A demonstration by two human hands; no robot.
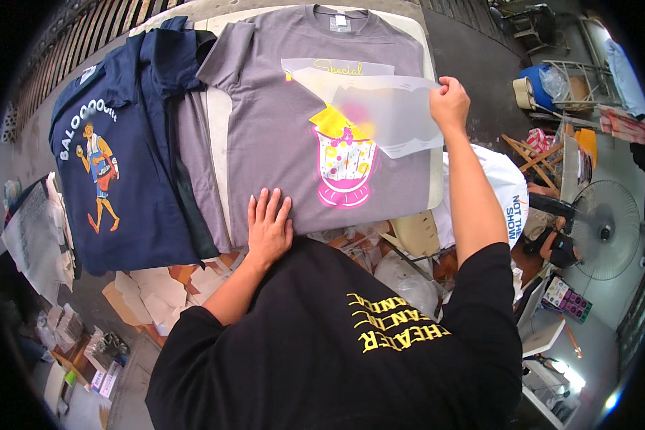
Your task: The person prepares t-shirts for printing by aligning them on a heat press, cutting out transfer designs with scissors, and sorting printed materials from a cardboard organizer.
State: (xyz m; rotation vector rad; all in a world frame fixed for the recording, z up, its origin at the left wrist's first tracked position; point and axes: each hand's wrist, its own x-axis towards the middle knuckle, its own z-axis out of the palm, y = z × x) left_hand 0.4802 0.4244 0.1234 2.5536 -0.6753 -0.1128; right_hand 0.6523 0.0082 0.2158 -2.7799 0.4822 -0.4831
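Grey T-shirt [279, 136] flat on pale press board [423, 43]; translucent film sheet [387, 115] partly lifted off its print.

Left hand [269, 229] lies palm down on the shirt's lower hem, fingers spread and flat, gripping nothing. Right hand [449, 104] is raised at the shirt's right edge, thumb and fingers pinched on the upper right corner of the film sheet. The sheet curls up from the right; its left part lies over the chest, just above the pink and yellow cup graphic [344, 161], which is mostly uncovered. Navy T-shirt [115, 179] with an orange figure print lies beside the grey one, to its left, overlapping a folded grey garment. Scraps of paper and cardboard [158, 287] lie below the board's near edge. A floor fan [605, 229] stands to the right.
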